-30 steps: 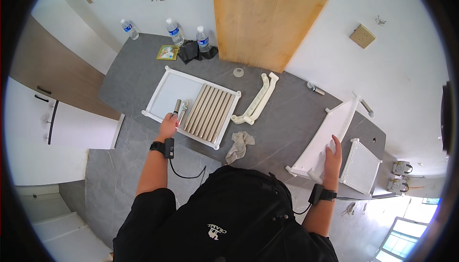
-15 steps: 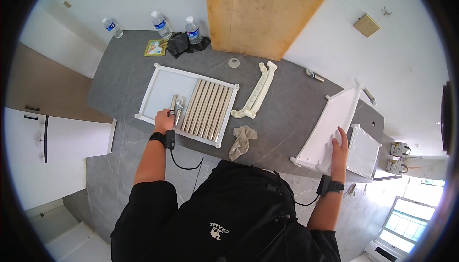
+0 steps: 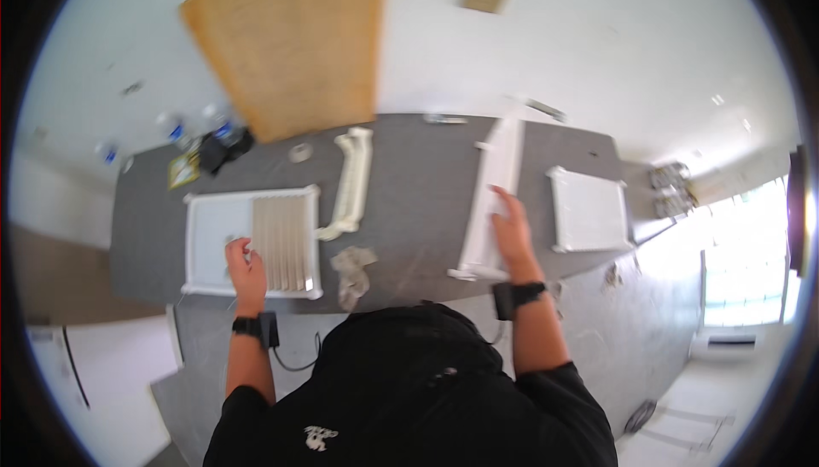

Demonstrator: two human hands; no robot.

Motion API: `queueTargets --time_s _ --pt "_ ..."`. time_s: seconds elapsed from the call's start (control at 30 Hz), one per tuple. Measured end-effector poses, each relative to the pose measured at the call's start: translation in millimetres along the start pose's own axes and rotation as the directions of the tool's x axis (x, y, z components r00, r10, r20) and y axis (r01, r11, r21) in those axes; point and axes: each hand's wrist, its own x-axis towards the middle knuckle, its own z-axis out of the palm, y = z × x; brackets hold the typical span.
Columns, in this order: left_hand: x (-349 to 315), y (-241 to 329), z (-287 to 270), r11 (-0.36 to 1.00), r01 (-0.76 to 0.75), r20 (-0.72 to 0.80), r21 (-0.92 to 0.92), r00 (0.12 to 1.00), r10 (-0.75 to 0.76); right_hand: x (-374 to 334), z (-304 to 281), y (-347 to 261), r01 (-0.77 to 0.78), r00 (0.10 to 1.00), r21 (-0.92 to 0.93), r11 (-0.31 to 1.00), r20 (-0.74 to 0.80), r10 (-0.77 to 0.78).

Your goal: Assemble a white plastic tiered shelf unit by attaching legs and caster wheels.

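several silver tubes (image 3: 283, 243), long axes pointing ahead, left hand (image 3: 247, 278), right hand (image 3: 514, 238), each grip apart

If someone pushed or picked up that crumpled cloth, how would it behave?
The cloth would probably droop, since it lies in soft, uneven folds. Pushed, it would likely bunch up rather than roll, having no round shape. It may feel light for its size, as it looks thin.

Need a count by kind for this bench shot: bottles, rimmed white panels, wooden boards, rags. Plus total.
Rimmed white panels: 3
Bottles: 3 (blurred)
Wooden board: 1
Rag: 1
Total: 8
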Motion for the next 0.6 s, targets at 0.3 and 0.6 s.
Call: queueTargets --time_s 0.3,0.6 --pt "-16.6 239.6 126.5 0.917 0.034 0.769 -0.397 0.558 0.312 0.4 -4.8 -15.8 0.022 0.992 0.131 0.991 0.121 -0.038" --pt "-69.6 376.7 202.7 0.988 -0.145 0.833 -0.061 0.538 0.13 -3.2 -25.5 38.7 -0.052 0.938 0.617 0.785 0.3 -0.174"
